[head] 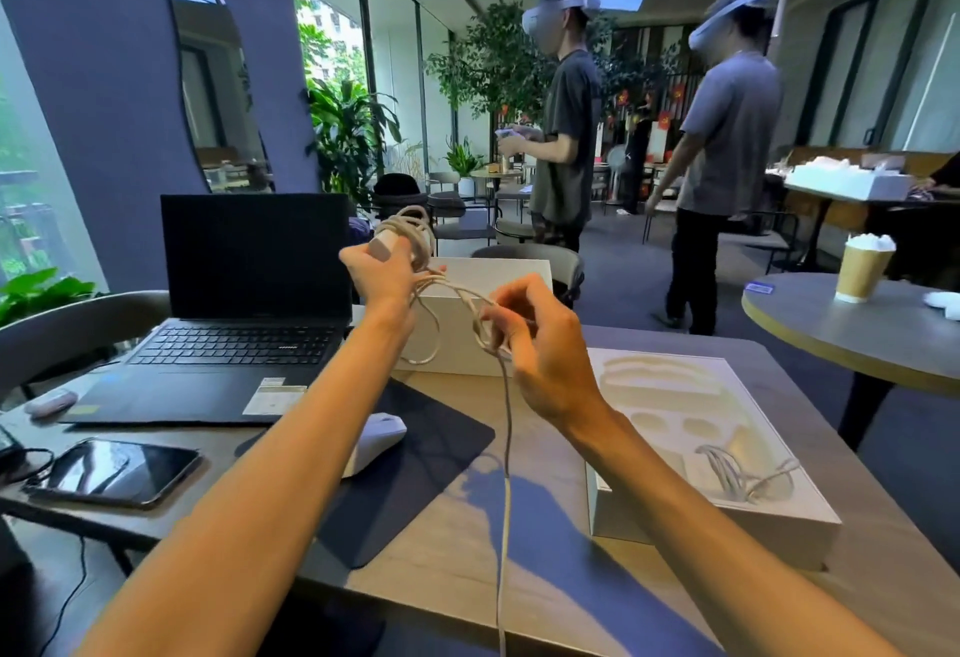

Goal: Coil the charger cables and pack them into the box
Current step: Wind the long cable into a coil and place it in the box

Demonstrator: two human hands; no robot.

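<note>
Two bare arms reach forward over a wooden counter [441, 542]. A white cable [505, 474] hangs from the right hand [540, 344] down past the near edge; that hand's fingers pinch the cable. To the right lies an open white box [727, 516] with a coiled cable [748, 474] in its moulded tray. Farther away, the left hand [382, 274] is closed around a white charger plug [384, 245] with cable loops bunched above it. A mouse [376, 441] on a dark mat and a laptop [249, 303] lie left.
</note>
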